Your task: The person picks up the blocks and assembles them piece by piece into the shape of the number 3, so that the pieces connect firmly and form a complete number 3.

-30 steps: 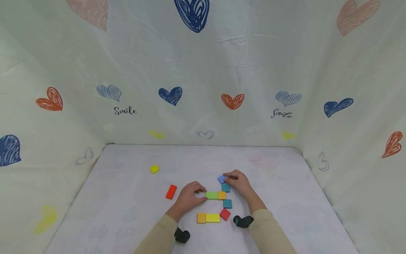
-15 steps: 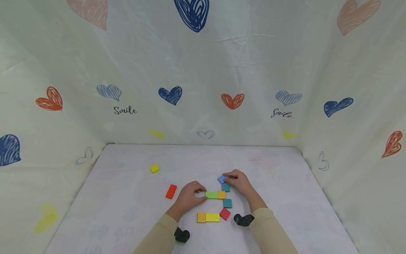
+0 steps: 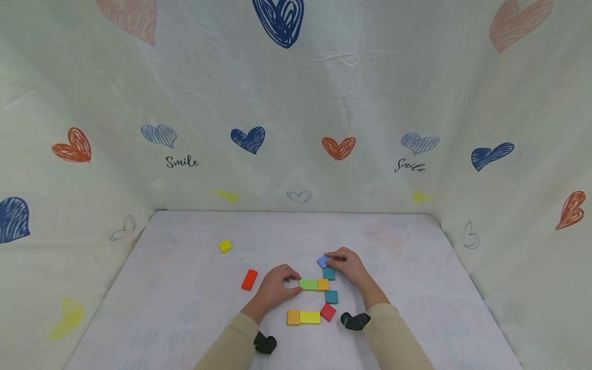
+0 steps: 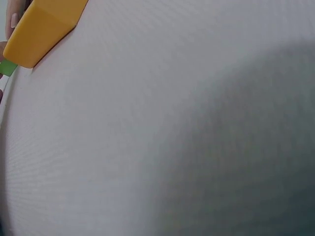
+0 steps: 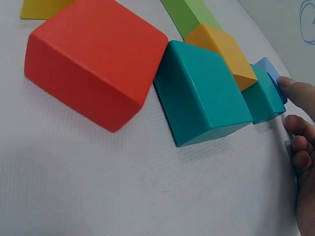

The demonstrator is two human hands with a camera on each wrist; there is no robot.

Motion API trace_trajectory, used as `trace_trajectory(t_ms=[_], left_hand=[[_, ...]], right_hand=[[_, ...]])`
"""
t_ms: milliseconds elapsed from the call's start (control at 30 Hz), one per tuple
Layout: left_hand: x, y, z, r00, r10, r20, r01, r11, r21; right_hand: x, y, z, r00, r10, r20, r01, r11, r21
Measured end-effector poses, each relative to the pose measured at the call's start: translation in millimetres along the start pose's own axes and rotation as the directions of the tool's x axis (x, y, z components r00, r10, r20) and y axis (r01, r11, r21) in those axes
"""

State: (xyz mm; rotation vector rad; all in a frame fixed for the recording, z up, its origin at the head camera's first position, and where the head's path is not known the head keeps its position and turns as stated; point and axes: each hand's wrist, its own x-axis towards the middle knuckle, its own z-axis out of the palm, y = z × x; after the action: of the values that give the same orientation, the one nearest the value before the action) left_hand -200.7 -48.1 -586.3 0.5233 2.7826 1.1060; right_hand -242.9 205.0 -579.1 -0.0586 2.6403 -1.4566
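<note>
Near the table's middle, my left hand (image 3: 276,285) pinches the left end of a long green block (image 3: 308,284) between thumb and forefinger. Against that block's right end sits an orange block (image 3: 323,284). Further back, the fingertips of my right hand (image 3: 349,264) hold a tilted light blue block (image 3: 322,261), which they partly cover. A teal block (image 3: 329,274) lies just in front of it, and a second teal block (image 5: 202,93) stands nearer, with a turned red block (image 5: 96,59) at its corner. The left wrist view catches only bits of fingers and green at its edge.
In the front row, a yellow block (image 3: 310,317) touches another orange block (image 3: 293,317). Off to the left lie a red oblong block (image 3: 250,280) and a small yellow block (image 3: 225,246). A curtain printed with hearts stands round the white table (image 3: 176,267).
</note>
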Motion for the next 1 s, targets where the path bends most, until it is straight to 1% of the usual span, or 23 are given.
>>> trace_trajectory(t_ms=[100,200,267,333,400,500,600,667,800,900,1000], left_hand=[[-0.5,0.8,-0.2,1.0,-0.023,0.005,0.023,0.999,-0.03],[-1.1,3.5,-4.0,0.998,-0.052,0.025,0.054,0.993,-0.107],[-1.7,6.4,-10.5,0.998,-0.059,0.038,0.064,0.987,-0.144],[-2.3,9.1,-19.8,0.998,-0.053,0.03,0.057,0.987,-0.151],[-3.0,9.9,-31.1,0.999,-0.031,0.007,0.032,0.992,-0.125],[-5.0,5.7,-45.6,0.999,-0.013,-0.036,0.011,0.998,-0.054],[-9.7,-2.0,-56.5,0.998,-0.009,-0.064,0.009,1.0,-0.004],[-14.9,-6.9,-62.1,0.997,-0.02,-0.079,0.021,1.0,0.011],[-27.3,-18.5,-69.4,0.992,-0.032,-0.119,0.034,0.999,0.013],[-35.7,-27.4,-70.9,0.988,-0.043,-0.145,0.049,0.998,0.036],[-42.4,-33.3,-71.7,0.984,-0.069,-0.163,0.079,0.995,0.053]], right_hand=[[-0.1,-0.3,0.1,1.0,0.0,0.002,0.0,1.0,0.001],[-0.3,0.5,0.4,1.0,-0.001,0.004,0.001,1.0,0.003],[-0.4,2.2,0.8,1.0,-0.002,0.004,0.002,1.0,0.004],[-1.0,2.9,1.0,1.0,0.0,0.003,0.0,1.0,0.008],[-1.5,3.0,1.1,1.0,0.0,0.001,0.0,1.0,0.009],[-1.7,2.5,0.8,1.0,0.001,0.0,-0.001,1.0,0.011],[-0.5,3.5,0.6,1.0,-0.002,-0.002,0.002,1.0,0.006],[0.0,3.8,0.1,1.0,0.0,-0.002,0.0,1.0,0.007],[0.9,4.0,0.0,1.0,-0.003,0.004,0.003,1.0,0.01],[1.2,3.5,0.3,1.0,-0.007,0.006,0.007,1.0,0.006],[1.3,2.5,0.4,1.0,-0.012,0.003,0.012,1.0,0.004]])
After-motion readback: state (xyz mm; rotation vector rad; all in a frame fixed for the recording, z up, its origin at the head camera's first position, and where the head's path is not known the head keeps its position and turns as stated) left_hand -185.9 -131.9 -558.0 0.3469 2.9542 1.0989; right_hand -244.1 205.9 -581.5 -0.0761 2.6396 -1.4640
